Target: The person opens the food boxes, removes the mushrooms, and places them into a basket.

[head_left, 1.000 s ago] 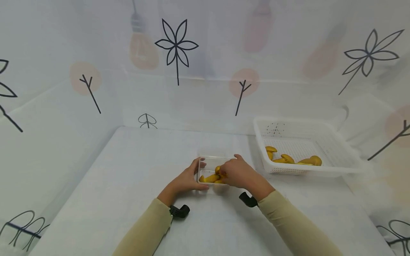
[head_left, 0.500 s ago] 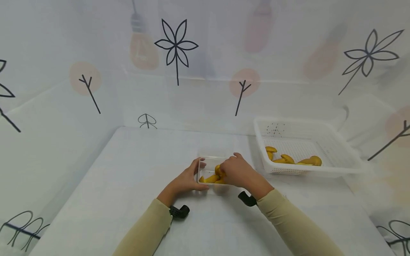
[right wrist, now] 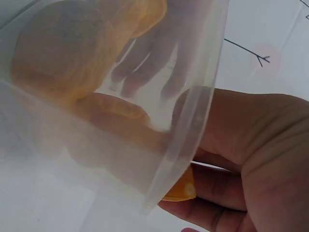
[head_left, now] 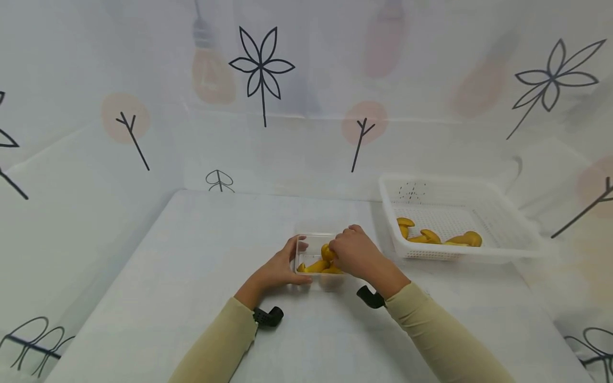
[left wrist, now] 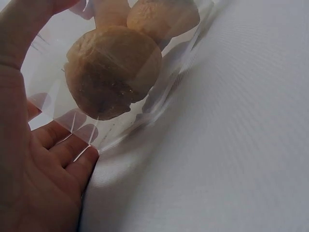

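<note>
A small clear plastic box [head_left: 310, 246] is on the white table, with several yellow-brown mushrooms [head_left: 315, 267] lying in it. My left hand [head_left: 276, 272] grips the box's left end, thumb at the near side and fingers at the far side. In the left wrist view, rounded mushroom caps [left wrist: 113, 72] show through the clear wall. My right hand [head_left: 358, 256] reaches over the box's right end and pinches a mushroom [head_left: 327, 252] that is inside. The right wrist view shows a yellow stem end [right wrist: 183, 187] between its thumb and fingers, past the box's rim.
To the back right stands a white perforated plastic basket [head_left: 503, 256], holding several more mushrooms [head_left: 430, 236] along its near left side. White fabric with printed drawings [head_left: 306, 154] walls the table [head_left: 230, 229] at the back and sides.
My right hand has risen slightly at the box's right end, and the mushroom in it has shifted up a little. The left hand and the box stay nearly still.
</note>
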